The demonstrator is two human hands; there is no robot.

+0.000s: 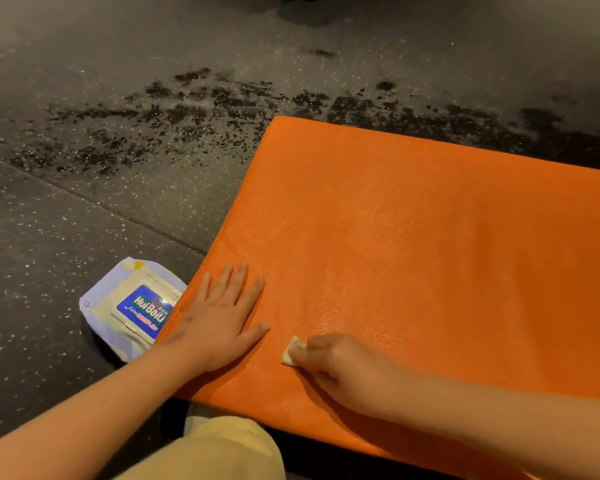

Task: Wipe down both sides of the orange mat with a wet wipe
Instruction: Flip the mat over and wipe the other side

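Note:
The orange mat (pixel 413 258) lies flat on the dark speckled floor and fills the right half of the view. My left hand (pixel 222 313) rests flat on the mat's near left corner, fingers straight and spread. My right hand (pixel 340 368) presses a small folded white wet wipe (pixel 293 351) onto the mat just right of the left hand, fingers curled round it. Part of the mat around the hands has a damp sheen.
A pack of wet wipes (pixel 132 306) with a blue label lies on the floor against the mat's left edge. The floor (pixel 118 133) beyond the mat has dark wet patches. My knee in beige trousers (pixel 222 448) is at the bottom.

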